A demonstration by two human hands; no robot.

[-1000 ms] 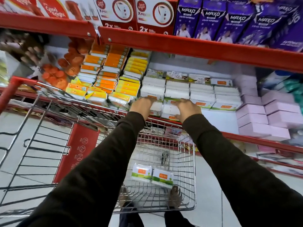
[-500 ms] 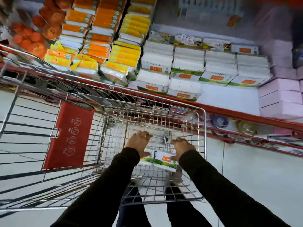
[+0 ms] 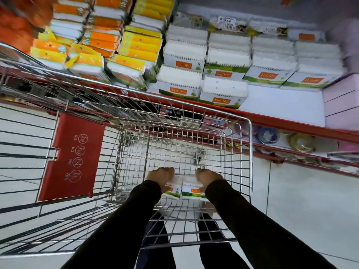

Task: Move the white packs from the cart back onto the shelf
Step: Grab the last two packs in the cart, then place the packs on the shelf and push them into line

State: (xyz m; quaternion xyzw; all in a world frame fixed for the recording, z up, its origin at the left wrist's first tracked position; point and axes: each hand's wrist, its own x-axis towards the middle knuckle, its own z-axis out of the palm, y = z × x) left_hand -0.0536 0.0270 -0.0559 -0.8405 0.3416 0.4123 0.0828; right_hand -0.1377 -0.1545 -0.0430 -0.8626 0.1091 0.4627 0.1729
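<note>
Our left hand [image 3: 161, 176] and right hand [image 3: 208, 176] each clasp a white pack [image 3: 191, 189] in the cart [image 3: 250, 152]; the shelf [image 3: 281, 102] lies up ahead, equally near both hands.

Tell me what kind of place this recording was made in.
Most likely a supermarket or shop aisle. A wire shopping cart with a red plastic flap stands against a red-edged metal shelf stacked with rows of identical white packs with orange labels beside orange and yellow packets.
</note>
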